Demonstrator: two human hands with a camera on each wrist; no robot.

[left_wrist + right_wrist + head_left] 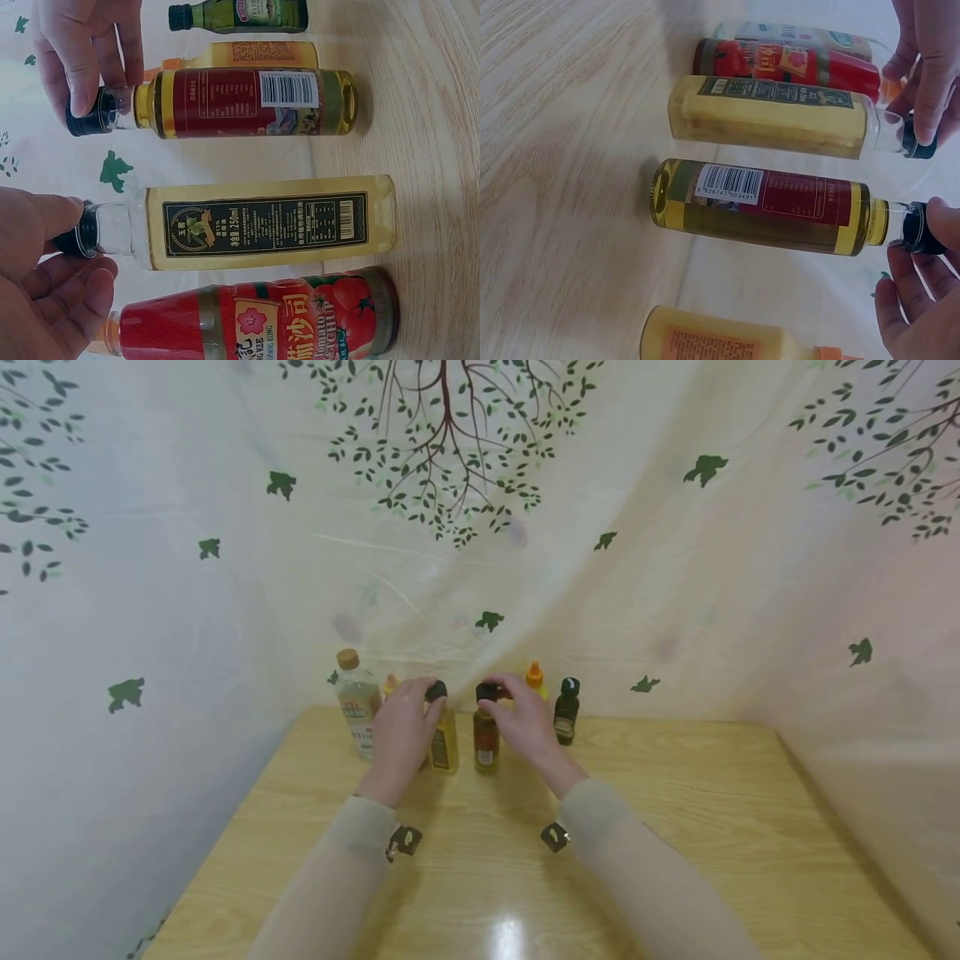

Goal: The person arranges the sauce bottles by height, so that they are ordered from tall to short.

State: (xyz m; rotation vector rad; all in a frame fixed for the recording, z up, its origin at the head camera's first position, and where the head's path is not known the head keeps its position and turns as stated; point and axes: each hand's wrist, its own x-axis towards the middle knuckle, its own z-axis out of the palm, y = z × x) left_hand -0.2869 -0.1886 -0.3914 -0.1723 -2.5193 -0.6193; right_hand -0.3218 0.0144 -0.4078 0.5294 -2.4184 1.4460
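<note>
My left hand [407,727] pinches the black cap of a square, pale-yellow oil bottle [270,221] with a dark label. Beside it, my right hand [528,720] grips the black cap of a round oil bottle [765,206] with a dark red label and barcode. Both bottles stand upright on the wooden table [480,843], a small gap between them. Close by the left hand is a red ketchup bottle [262,319], mostly hidden behind that hand in the head view. A yellow squeeze bottle [712,334] with an orange cap stands behind the right hand.
A tall clear bottle [357,702] with a brown cap stands at the row's left end. At its right end is a small dark green bottle [567,714]. Right behind the bottles hangs a pale curtain [420,585] printed with leaves.
</note>
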